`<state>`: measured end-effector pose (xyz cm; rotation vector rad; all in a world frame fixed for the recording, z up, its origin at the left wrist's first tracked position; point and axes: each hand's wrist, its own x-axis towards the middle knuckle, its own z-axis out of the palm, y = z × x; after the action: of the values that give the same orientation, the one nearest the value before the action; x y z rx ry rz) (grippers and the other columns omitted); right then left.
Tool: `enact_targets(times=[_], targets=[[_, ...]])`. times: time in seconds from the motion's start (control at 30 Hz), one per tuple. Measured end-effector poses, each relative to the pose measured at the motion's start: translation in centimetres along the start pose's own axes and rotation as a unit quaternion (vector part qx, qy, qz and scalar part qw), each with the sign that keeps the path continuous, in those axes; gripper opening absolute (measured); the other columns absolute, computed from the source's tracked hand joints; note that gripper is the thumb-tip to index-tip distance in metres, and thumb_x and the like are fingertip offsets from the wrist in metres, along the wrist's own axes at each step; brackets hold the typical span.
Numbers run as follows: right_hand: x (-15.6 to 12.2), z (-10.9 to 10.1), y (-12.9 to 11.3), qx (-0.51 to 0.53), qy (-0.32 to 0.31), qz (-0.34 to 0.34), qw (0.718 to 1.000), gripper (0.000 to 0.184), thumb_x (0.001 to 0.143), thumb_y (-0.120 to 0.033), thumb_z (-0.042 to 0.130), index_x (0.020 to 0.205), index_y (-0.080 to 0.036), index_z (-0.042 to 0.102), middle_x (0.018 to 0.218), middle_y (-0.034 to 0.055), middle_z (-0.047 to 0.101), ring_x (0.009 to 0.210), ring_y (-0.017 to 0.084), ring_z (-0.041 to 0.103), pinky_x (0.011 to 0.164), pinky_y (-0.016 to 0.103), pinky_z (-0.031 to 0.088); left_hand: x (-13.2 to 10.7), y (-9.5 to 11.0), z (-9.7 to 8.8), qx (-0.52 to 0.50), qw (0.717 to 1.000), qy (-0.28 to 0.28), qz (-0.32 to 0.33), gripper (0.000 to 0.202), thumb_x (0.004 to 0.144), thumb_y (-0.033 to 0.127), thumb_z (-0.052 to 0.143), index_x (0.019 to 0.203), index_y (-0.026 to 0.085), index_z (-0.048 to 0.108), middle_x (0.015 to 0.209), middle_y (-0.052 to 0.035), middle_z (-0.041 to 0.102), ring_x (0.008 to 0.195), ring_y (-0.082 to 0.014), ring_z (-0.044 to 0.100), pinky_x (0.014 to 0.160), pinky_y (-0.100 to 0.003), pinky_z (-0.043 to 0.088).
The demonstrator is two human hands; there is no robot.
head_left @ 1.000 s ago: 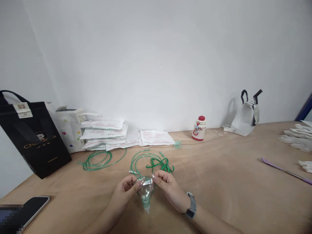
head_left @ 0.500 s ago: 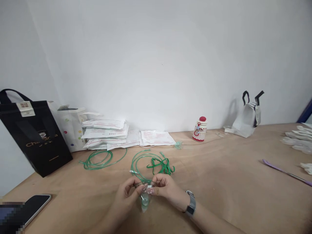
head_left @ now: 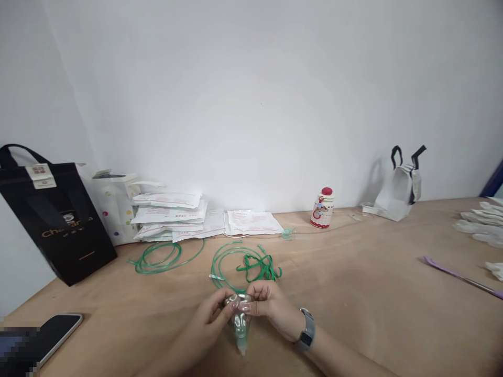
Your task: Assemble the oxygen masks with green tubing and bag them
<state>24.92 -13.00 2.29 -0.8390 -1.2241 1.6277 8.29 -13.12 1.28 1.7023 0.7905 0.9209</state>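
A clear plastic oxygen mask (head_left: 241,320) is held low at the front of the table, its greenish nozzle end pointing down toward me. My left hand (head_left: 218,310) pinches its left edge between thumb and fingers. On the other edge, my right hand (head_left: 264,303) grips in the same way, its thumb close to the left thumb. Just beyond the hands lies a coil of green tubing (head_left: 220,251), with a small white strip (head_left: 216,277) across it. A tangle of dark green elastic strap (head_left: 267,268) rests beside that coil. Fingers hide the mask's upper part.
Another green tube coil (head_left: 157,269) lies left, before stacked white packets (head_left: 168,214). A black bag (head_left: 58,225) and a phone (head_left: 55,335) are at left. Toward the back stand a red-topped bottle (head_left: 322,209) and a white bag (head_left: 393,201). A purple-handled tool (head_left: 451,271) lies right.
The mask has turned in my hands: more of its clear body shows, and its nozzle end has shifted slightly right and nearer to me. Both hands keep their hold.
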Motion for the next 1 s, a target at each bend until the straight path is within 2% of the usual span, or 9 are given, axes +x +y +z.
enact_targets(times=[0.27, 0.37, 0.5, 0.6, 0.7, 0.77, 0.83, 0.9, 1.0], targets=[[0.0, -0.1, -0.3, -0.063, -0.044, -0.023, 0.997, 0.035, 0.043, -0.035, 0.079, 0.055, -0.013, 0.055, 0.053, -0.0026, 0.059, 0.052, 0.009, 0.051, 0.053, 0.022, 0.038, -0.1, 0.4, 0.0, -0.001, 1.000, 0.001, -0.008, 0.026, 0.080, 0.039, 0.046, 0.071, 0.015, 0.052, 0.064, 0.0016, 0.049, 0.063, -0.0124, 0.044, 0.059, -0.022, 0.035], [-0.3, 0.2, -0.6, -0.069, -0.069, -0.038, 0.994, 0.033, 0.055, -0.042, 0.072, 0.061, -0.013, 0.058, 0.057, -0.0024, 0.058, 0.055, 0.009, 0.051, 0.058, 0.023, 0.038, -0.2, 0.9, 0.2, -0.005, 1.000, 0.030, -0.009, 0.026, 0.079, 0.039, 0.047, 0.069, 0.016, 0.051, 0.062, 0.0017, 0.048, 0.061, -0.0122, 0.043, 0.057, -0.022, 0.034], [-0.5, 0.7, -0.5, -0.073, -0.039, -0.075, 0.994, 0.031, 0.067, -0.044, 0.062, 0.063, -0.014, 0.056, 0.059, -0.0035, 0.054, 0.056, 0.008, 0.045, 0.059, 0.022, 0.034, -0.4, 1.9, 0.2, 0.009, 0.998, 0.055, -0.004, 0.026, 0.079, 0.039, 0.047, 0.066, 0.016, 0.050, 0.060, 0.0024, 0.046, 0.060, -0.0121, 0.043, 0.056, -0.022, 0.035], [-0.3, 1.6, -2.5, -0.062, -0.026, -0.104, 0.992, 0.030, 0.068, -0.042, 0.063, 0.060, -0.014, 0.054, 0.057, -0.0041, 0.049, 0.055, 0.008, 0.041, 0.055, 0.021, 0.031, -0.3, 4.7, -0.3, 0.035, 0.997, 0.066, 0.020, 0.025, 0.080, 0.037, 0.046, 0.066, 0.016, 0.049, 0.061, 0.0022, 0.046, 0.061, -0.0126, 0.044, 0.057, -0.023, 0.036], [-0.4, 3.4, -7.5, -0.067, -0.065, -0.167, 0.982, 0.026, 0.071, -0.038, 0.061, 0.062, -0.015, 0.053, 0.059, -0.0036, 0.048, 0.057, 0.009, 0.043, 0.056, 0.022, 0.033, -0.2, 9.8, -1.2, 0.050, 0.995, 0.058, 0.062, 0.020, 0.083, 0.033, 0.043, 0.072, 0.017, 0.050, 0.065, 0.0015, 0.047, 0.063, -0.0124, 0.046, 0.056, -0.022, 0.038], [-0.8, 4.8, -11.3, -0.115, -0.105, -0.213, 0.965, 0.021, 0.075, -0.034, 0.058, 0.065, -0.015, 0.055, 0.062, -0.0017, 0.052, 0.059, 0.010, 0.046, 0.058, 0.024, 0.036, -0.3, 13.3, -1.6, 0.087, 0.988, 0.063, 0.112, 0.017, 0.084, 0.031, 0.041, 0.076, 0.019, 0.050, 0.067, 0.0013, 0.048, 0.062, -0.0120, 0.047, 0.054, -0.021, 0.038], [-1.4, 5.9, -14.1, -0.169, -0.101, -0.266, 0.944, 0.021, 0.077, -0.029, 0.056, 0.061, -0.015, 0.055, 0.059, -0.0017, 0.051, 0.057, 0.010, 0.046, 0.059, 0.024, 0.037, -0.6, 15.9, -1.6, 0.127, 0.977, 0.079, 0.149, 0.016, 0.084, 0.029, 0.041, 0.075, 0.020, 0.050, 0.066, 0.0014, 0.048, 0.062, -0.0121, 0.047, 0.056, -0.021, 0.038], [-1.9, 6.6, -15.2, -0.200, -0.066, -0.310, 0.927, 0.021, 0.076, -0.028, 0.056, 0.060, -0.015, 0.057, 0.058, -0.0018, 0.050, 0.056, 0.010, 0.046, 0.058, 0.024, 0.037, -0.9, 17.0, -1.3, 0.150, 0.967, 0.115, 0.171, 0.014, 0.083, 0.028, 0.042, 0.076, 0.020, 0.052, 0.067, 0.0002, 0.050, 0.064, -0.0136, 0.048, 0.059, -0.023, 0.039], [-2.4, 6.8, -14.7, -0.208, -0.026, -0.325, 0.922, 0.020, 0.077, -0.027, 0.056, 0.060, -0.016, 0.058, 0.058, -0.0013, 0.050, 0.057, 0.011, 0.047, 0.057, 0.024, 0.037, -0.8, 16.7, -0.9, 0.146, 0.962, 0.144, 0.181, 0.013, 0.081, 0.028, 0.046, 0.078, 0.021, 0.056, 0.068, -0.0014, 0.055, 0.065, -0.0156, 0.050, 0.061, -0.025, 0.040]])
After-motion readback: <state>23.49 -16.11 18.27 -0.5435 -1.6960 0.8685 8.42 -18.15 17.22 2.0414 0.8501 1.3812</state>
